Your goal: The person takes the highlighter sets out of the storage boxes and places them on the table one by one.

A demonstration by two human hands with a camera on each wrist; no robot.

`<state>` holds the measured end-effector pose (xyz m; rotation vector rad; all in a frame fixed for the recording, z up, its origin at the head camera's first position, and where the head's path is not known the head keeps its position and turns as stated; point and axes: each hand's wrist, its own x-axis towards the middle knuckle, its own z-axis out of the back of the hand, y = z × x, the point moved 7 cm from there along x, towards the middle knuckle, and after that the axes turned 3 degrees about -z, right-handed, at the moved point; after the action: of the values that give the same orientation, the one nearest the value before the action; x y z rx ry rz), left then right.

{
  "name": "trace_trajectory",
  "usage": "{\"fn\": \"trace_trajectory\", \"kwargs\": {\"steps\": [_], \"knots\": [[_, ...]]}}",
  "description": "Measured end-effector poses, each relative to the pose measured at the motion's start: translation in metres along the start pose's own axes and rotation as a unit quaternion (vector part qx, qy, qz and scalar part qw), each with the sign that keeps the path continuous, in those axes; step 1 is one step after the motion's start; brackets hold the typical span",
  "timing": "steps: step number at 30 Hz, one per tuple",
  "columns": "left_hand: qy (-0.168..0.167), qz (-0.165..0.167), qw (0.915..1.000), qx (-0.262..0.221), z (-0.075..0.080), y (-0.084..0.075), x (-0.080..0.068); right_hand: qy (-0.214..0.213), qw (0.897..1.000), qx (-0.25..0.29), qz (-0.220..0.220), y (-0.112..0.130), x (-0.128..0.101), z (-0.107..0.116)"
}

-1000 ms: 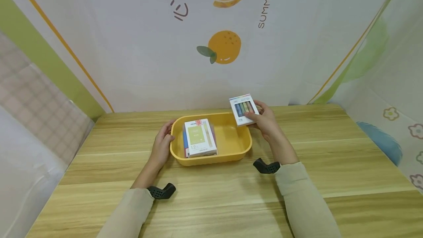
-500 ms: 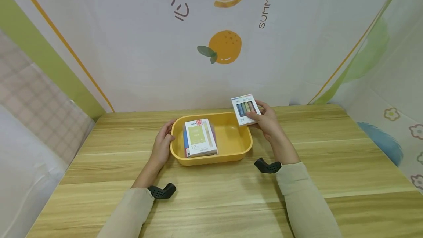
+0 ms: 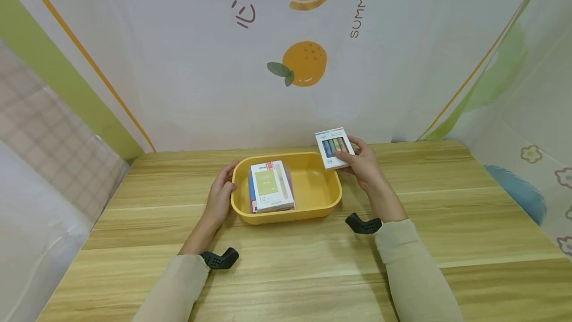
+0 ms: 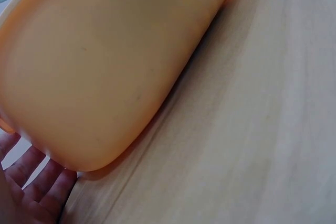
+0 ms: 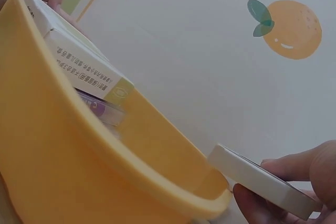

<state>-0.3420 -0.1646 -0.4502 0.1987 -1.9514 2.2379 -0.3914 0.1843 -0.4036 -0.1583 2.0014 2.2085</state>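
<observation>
A yellow plastic bin (image 3: 316, 188) stands on the wooden table, and my left hand (image 3: 219, 195) holds its left end, thumb at the rim and fingers along the outer wall. My right hand (image 3: 364, 165) pinches a flat white box of pastel-coloured sticks (image 3: 330, 149), thumb on the front beside its window. This box is tilted above the bin's right end; in the right wrist view its lower edge (image 5: 262, 179) is close to the rim. In the bin's left half lies a white and green box marked 12 (image 3: 270, 185), on top of blue and purple packages that are mostly hidden.
The wooden table (image 3: 286, 262) reaches back to a white curtain (image 3: 201, 88) printed with oranges. More printed cloth (image 3: 532, 113) hangs at the right side. Black wrist mounts (image 3: 364, 223) sit at both sleeves.
My right hand and the box of sticks have shifted slightly to the right. The left hand and the bin look almost unmoved.
</observation>
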Motion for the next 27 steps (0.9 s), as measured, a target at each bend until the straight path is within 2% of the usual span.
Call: {"fn": "trace_trajectory", "kwargs": {"steps": [20,27], "knots": [[0.000,0.002,1.0000,-0.004,0.0002,-0.0024,-0.0012,-0.019,1.000,-0.014,-0.002,-0.0005,0.0001,0.0074],[-0.003,-0.004,0.9999,0.009,0.0009,-0.0029,-0.0024,-0.017,1.000,-0.014,-0.001,-0.0014,0.0005,0.0073]]}}
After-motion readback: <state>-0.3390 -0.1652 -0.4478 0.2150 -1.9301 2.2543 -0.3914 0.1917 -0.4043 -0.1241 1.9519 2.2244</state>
